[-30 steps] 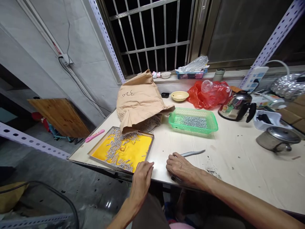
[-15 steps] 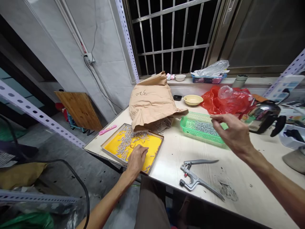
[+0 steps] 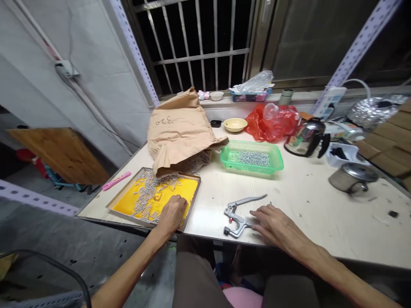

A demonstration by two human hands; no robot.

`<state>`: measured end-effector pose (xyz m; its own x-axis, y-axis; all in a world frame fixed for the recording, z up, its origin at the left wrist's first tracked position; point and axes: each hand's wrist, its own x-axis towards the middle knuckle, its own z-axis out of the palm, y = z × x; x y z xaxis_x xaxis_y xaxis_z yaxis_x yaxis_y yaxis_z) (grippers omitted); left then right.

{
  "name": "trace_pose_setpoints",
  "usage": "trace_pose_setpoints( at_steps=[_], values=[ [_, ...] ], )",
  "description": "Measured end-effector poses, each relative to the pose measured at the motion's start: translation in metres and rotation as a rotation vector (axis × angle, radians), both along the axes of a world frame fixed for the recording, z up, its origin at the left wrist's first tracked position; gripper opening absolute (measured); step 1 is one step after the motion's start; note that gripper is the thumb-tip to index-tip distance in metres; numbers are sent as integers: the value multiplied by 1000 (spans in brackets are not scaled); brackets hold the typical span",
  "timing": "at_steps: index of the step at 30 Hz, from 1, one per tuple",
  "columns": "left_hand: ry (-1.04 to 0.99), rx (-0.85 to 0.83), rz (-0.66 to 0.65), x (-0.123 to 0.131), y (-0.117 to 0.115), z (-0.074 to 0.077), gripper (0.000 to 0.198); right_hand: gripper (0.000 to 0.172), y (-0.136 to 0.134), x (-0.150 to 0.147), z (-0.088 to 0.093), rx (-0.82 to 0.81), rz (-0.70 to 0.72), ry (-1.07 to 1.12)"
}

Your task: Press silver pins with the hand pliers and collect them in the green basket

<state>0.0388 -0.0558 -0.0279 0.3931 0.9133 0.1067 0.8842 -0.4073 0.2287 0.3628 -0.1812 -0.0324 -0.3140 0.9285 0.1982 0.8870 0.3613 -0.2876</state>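
My left hand (image 3: pixel 173 211) rests over the right part of a shallow tray (image 3: pixel 196 188) with a yellow bottom. Its fingers are curled together, and what they hold, if anything, is hidden. Small metal pieces (image 3: pixel 144 194) lie scattered in the tray. On the table, my right hand (image 3: pixel 272 224) is at the metal hand pliers (image 3: pixel 236 222), its fingers spread over the lower handle, not closed round it. Behind them is a green plastic basket (image 3: pixel 272 169) holding many small metal pieces (image 3: pixel 255 158).
A brown paper sack (image 3: pixel 180 128) leans over the tray's back edge. Behind are a yellow bowl (image 3: pixel 235 125), red plastic bags (image 3: pixel 272 122) and a kettle (image 3: pixel 303 139). A lidded metal pot (image 3: pixel 351 177) stands at the right, a pink tool (image 3: pixel 116 181) at the left.
My right hand has moved from above the green basket down to the pliers, and its fingers have spread. The view has turned right. My left hand has stayed over the tray.
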Motion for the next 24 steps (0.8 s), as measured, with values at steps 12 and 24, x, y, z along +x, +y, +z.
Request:
trace_pose_setpoints(
  at_steps=[12, 24],
  values=[
    [-807, -888, 244, 101, -41, 8, 24, 18, -21, 9, -27, 30, -159, -58],
    [-703, -1043, 269, 117, -41, -5, 48, 12, -19, 11, -27, 18, -209, -44]
  ],
)
